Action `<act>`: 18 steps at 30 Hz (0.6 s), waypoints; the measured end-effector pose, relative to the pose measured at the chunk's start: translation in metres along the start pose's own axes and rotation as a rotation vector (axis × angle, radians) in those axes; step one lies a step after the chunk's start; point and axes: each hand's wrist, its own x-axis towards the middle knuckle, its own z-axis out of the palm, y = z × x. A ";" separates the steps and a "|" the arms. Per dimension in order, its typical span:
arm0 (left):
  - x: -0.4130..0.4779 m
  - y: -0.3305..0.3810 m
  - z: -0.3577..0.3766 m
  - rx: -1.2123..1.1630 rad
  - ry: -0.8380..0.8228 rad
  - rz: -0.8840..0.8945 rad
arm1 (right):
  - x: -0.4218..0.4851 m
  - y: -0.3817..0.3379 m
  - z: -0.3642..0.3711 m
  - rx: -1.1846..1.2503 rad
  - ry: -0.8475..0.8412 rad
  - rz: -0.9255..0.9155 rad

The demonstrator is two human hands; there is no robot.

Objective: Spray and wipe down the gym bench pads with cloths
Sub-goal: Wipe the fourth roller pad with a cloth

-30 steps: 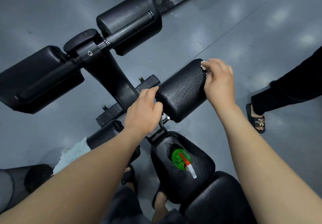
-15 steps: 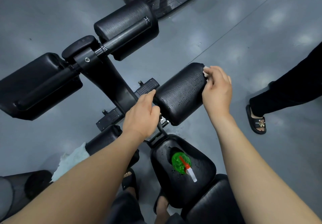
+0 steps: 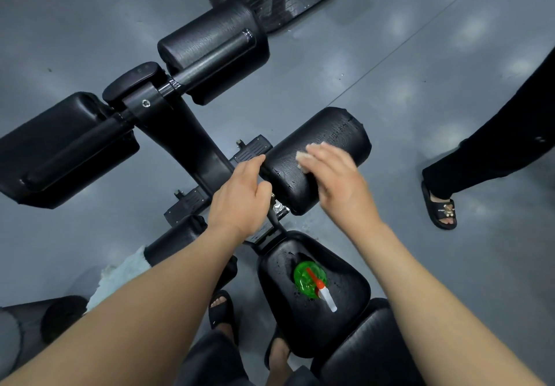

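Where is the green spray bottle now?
In the head view, the green spray bottle sits on the black seat pad, low and right of centre, below the roller pad.

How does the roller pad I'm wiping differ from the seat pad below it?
The roller pad is a cylinder; the seat pad is flat and tapered. The right hand presses a cloth on the roller pad; the seat pad carries a green spray bottle. Both are black and look wet.
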 end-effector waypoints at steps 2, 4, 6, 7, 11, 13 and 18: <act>0.000 -0.001 0.000 -0.006 -0.001 0.000 | 0.023 0.025 -0.006 -0.035 0.043 0.085; -0.001 -0.001 0.000 -0.008 -0.001 0.005 | 0.047 0.041 -0.016 -0.049 0.088 0.215; 0.000 -0.002 0.000 -0.006 -0.004 0.008 | 0.063 0.045 -0.022 -0.053 0.078 0.341; 0.000 -0.002 0.000 -0.006 -0.005 0.007 | 0.067 0.042 -0.022 -0.056 0.072 0.370; 0.000 -0.001 0.000 -0.007 -0.002 0.001 | 0.050 0.012 -0.012 -0.054 0.046 0.201; 0.000 -0.002 0.000 -0.004 -0.001 0.006 | 0.027 -0.008 -0.006 -0.031 -0.003 0.089; 0.001 -0.002 0.000 0.001 0.002 0.023 | 0.023 0.012 -0.013 -0.042 -0.057 -0.027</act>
